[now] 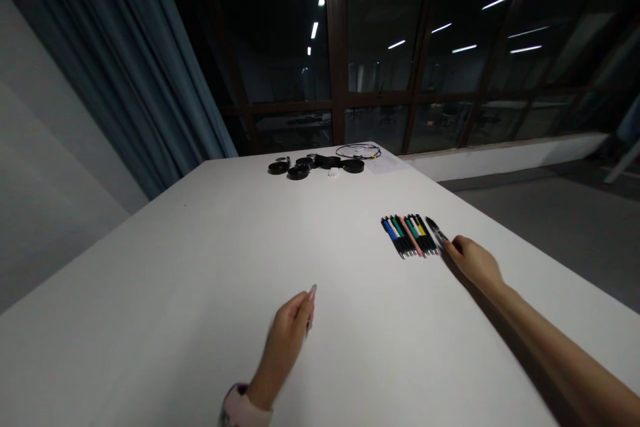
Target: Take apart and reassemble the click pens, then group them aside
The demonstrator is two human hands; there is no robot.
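**Right hand pinches dark pen beside neat row on white desk**

The right hand (pixel 473 261) reaches in over the right edge of the desk (pixel 200 267), its grip closed, thumb and fingers pinching the near end of a dark pen (pixel 436 228). The pen slants just beside the right end of a row of pens (pixel 407 237), which lies side by side near the desk's right edge; blue, white, green and yellow barrels show, with a pink pen (pixel 410 235) among them. Whether the dark pen touches the desktop cannot be told.

Toward the near edge, the left hand (pixel 289 323) hangs with fingers curled in and thumb pressed close, a pale band (pixel 246 410) at its wrist; whether its grip holds anything cannot be told. Black round items (pixel 299 173) cluster near the far edge, and a black cable (pixel 345 149) loops by the far right corner. A blue curtain (pixel 125 47) hangs beyond the far left corner.
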